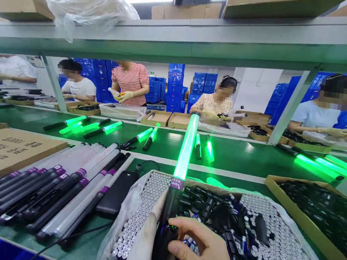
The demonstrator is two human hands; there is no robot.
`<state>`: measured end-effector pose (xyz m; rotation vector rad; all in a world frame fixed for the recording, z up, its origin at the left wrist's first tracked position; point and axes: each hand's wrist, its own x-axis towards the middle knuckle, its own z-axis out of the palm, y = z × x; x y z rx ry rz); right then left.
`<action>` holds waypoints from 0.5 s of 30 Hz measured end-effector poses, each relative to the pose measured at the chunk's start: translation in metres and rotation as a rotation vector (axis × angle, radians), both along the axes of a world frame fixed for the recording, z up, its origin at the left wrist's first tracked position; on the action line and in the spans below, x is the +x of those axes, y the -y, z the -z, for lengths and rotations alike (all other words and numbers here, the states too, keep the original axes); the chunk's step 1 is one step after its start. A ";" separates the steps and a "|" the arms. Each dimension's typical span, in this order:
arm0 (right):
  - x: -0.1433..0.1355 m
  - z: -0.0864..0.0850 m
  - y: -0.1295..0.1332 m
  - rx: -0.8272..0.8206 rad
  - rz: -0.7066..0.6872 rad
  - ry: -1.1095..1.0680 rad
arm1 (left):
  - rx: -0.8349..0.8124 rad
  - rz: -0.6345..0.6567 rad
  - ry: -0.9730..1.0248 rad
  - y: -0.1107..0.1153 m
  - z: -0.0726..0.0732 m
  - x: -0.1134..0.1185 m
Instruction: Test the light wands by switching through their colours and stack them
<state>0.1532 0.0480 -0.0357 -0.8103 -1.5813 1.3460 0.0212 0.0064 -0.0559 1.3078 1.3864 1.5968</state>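
A light baton (186, 149) stands nearly upright in front of me, its tube glowing green above a purple label and black handle. My left hand (142, 247), in a white glove, is wrapped round the handle; most of its fingers are hidden behind it. With bare thumb and forefinger, my right hand (206, 256) grips the handle's lower part from the right. Beneath both hands is a plastic-lined box (125, 209) full of upright batteries (273, 249). Loose black parts (214, 207) lie on top of them.
Unlit batons (54, 186) are piled at left beside a black power bank (118, 191) and a cardboard box (7, 153). A carton of black parts (320, 213) stands right. Glowing batons (113, 127) lie on the green conveyor (172, 140). Several co-workers sit or stand beyond; a shelf (187, 40) spans overhead.
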 end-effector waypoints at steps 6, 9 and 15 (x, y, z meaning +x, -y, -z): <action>0.001 0.004 -0.005 0.148 -0.021 0.066 | 0.005 0.001 0.012 0.000 -0.004 -0.001; -0.001 0.015 -0.004 0.359 0.054 0.119 | -0.006 -0.004 0.014 0.001 -0.005 0.000; -0.011 0.035 0.008 0.249 0.328 0.075 | -0.085 -0.019 -0.010 -0.002 0.010 0.004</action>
